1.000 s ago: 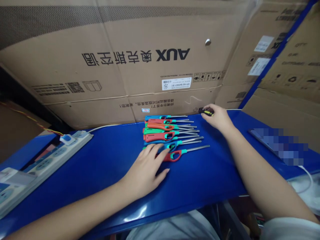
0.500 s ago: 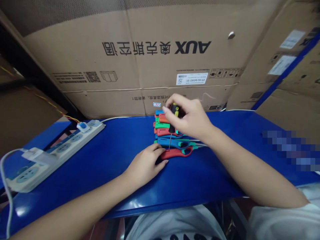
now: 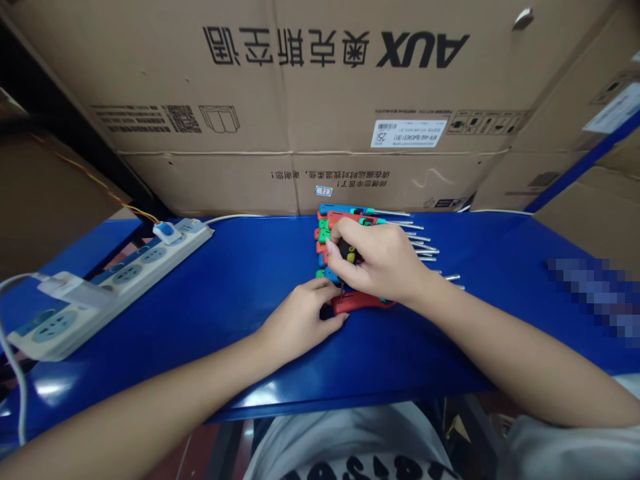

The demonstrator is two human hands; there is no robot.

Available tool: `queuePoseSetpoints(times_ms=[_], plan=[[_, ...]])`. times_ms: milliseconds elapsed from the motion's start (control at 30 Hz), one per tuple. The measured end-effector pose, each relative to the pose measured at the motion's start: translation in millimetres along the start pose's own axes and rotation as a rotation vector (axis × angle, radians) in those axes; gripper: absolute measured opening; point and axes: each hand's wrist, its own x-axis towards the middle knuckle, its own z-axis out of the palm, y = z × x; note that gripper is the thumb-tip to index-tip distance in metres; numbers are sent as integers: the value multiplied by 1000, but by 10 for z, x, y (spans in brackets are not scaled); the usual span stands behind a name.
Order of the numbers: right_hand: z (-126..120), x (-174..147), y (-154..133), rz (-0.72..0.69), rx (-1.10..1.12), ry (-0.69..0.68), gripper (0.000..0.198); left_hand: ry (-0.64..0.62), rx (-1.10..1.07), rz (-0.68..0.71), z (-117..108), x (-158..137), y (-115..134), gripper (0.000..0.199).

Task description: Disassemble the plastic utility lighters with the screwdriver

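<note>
My right hand point(image 3: 383, 260) is closed round the black and yellow handle of a screwdriver point(image 3: 349, 249). The screwdriver points down, and its thin shaft meets the red long-neck lighter point(image 3: 357, 302) nearest me. At that lighter's left end, my left hand point(image 3: 305, 317) grips it between thumb and fingers, holding it on the table. Behind it lies a row of similar lighters point(image 3: 345, 219) in red, blue, green and orange, their metal tubes point(image 3: 425, 248) pointing right. My right hand hides part of the row and the red lighter's right end.
A white power strip point(image 3: 125, 287) with plugs lies on the left of the blue table point(image 3: 240, 267). A large cardboard sheet point(image 3: 240, 180) stands along the back edge, with a small label point(image 3: 324, 191) on it. More cardboard point(image 3: 595, 207) stands at the right.
My right hand and the screwdriver have moved lower, closer to the red lighter. The camera view has tilted down, and more of the lighters' metal tubes shows.
</note>
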Motion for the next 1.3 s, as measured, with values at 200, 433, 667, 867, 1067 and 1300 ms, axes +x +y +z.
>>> queuePoseSetpoints(times_ms=[200, 433, 667, 867, 1067, 1300], plan=[[23, 57, -41, -9, -59, -43, 21, 3, 31, 8, 15, 6, -12, 13], [48, 89, -59, -48, -99, -78, 25, -26, 104, 45, -8, 12, -35, 24], [-103, 80, -114, 86, -234, -57, 66, -45, 82, 8, -32, 21, -23, 26], [-221, 106, -25, -80, 102, -364, 24, -34, 69, 35, -15, 13, -42, 22], [-385, 88, -24, -168, 31, -481, 26, -30, 79, 55, -14, 12, -40, 17], [-317, 99, 9, -264, -110, -365, 40, -56, 138, 37, -21, 3, -34, 20]])
